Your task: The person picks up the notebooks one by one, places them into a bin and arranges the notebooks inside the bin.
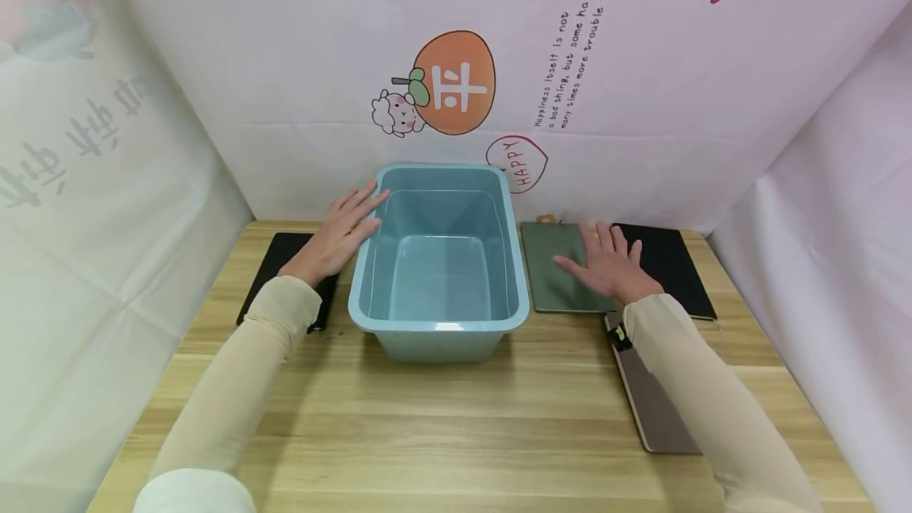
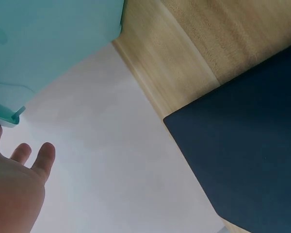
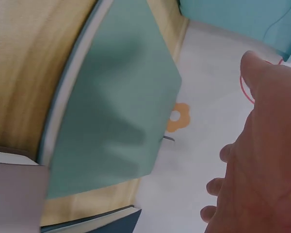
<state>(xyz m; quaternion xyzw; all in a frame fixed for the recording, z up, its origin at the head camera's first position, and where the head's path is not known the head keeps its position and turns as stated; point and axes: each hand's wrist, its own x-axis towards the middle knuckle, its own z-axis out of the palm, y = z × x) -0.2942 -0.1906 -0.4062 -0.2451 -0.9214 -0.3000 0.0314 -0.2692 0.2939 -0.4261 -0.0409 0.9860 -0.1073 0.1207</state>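
An empty light-blue plastic bin (image 1: 442, 345) stands in the middle of the wooden table. My left hand (image 1: 338, 237) is at the bin's left rim, fingers spread and straight, the fingertips over the rim in the head view. Beneath that wrist lies a black notebook (image 1: 285, 256), seen as a dark cover (image 2: 242, 141) in the left wrist view. To the bin's right, my right hand (image 1: 609, 264) hovers with spread fingers above a green notebook (image 1: 552, 275), casting a shadow on its cover (image 3: 111, 111). It holds nothing.
Another black notebook (image 1: 673, 267) lies right of the green one. A brown-grey notebook (image 1: 659, 410) lies nearer, partly under the right forearm. Behind the table hangs a white printed cloth (image 1: 299, 85), with more white cloth (image 1: 841, 220) on both sides.
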